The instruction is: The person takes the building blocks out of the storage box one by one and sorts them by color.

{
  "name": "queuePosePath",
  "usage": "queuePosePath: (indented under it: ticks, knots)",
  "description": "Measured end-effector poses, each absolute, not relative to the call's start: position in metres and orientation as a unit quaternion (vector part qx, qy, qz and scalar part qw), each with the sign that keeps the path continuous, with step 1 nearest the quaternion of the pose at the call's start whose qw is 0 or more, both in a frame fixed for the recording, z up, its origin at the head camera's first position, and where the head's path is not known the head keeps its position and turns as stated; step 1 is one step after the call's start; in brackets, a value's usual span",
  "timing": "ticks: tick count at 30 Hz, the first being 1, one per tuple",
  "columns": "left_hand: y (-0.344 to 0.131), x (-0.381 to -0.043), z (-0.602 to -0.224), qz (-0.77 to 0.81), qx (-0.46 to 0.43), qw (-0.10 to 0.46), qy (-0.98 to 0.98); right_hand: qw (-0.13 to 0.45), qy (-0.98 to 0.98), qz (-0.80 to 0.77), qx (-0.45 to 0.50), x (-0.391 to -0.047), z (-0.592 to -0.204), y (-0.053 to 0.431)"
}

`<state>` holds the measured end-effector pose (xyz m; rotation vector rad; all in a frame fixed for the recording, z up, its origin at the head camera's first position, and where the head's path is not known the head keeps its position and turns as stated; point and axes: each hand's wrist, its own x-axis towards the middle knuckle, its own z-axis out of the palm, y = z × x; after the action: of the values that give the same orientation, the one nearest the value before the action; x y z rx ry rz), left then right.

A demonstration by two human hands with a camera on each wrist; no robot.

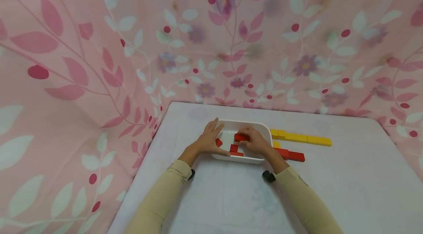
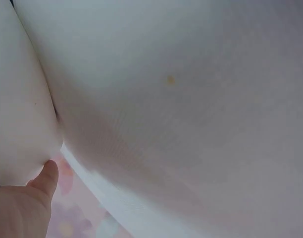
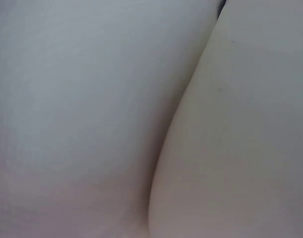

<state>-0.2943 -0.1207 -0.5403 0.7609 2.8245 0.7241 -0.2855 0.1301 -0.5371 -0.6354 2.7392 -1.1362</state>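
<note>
A white plastic tub (image 1: 242, 160) stands on the table with several red blocks inside. My left hand (image 1: 206, 142) rests at its left end, fingers extended and spread, the thumb reaching along the front rim. Inside the tub, my right hand (image 1: 257, 143) pinches a red block (image 1: 238, 137) between thumb and fingers. Nearer the front wall lie a small red block (image 1: 234, 148) and a longer red block (image 1: 238, 154). Another red block (image 1: 218, 142) sits beside the left hand, partly hidden by it. In the left wrist view only a fingertip (image 2: 48, 178) shows at lower left.
Right of the tub, yellow blocks (image 1: 295, 137) form a long row. In front of it is a shorter row of red blocks (image 1: 296, 156), with a yellow block (image 1: 276, 144) between, all near the right forearm. The white-covered table (image 1: 228, 204) meets a floral curtain (image 1: 284, 61) behind.
</note>
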Motion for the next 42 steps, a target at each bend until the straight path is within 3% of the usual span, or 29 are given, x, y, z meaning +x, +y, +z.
queuePosePath:
  ticks: [14, 22, 34, 42]
  knots:
    - [-0.114, -0.294, -0.548, 0.23, 0.244, 0.071, 0.939, 0.019, 0.909, -0.347, -0.229, -0.281, -0.54, 0.134]
    - [-0.113, -0.293, -0.543, 0.224, 0.245, 0.074, 0.94, -0.018, 0.915, -0.334, -0.227, -0.273, -0.516, 0.155]
    - [-0.119, -0.292, -0.536, 0.224, 0.233, 0.086, 0.943, 0.004, 0.926, -0.328, -0.187, -0.263, -0.505, 0.181]
    - [-0.12, -0.294, -0.537, 0.225, 0.239, 0.082, 0.941, -0.027, 0.932, -0.301, -0.199, -0.255, -0.495, 0.199]
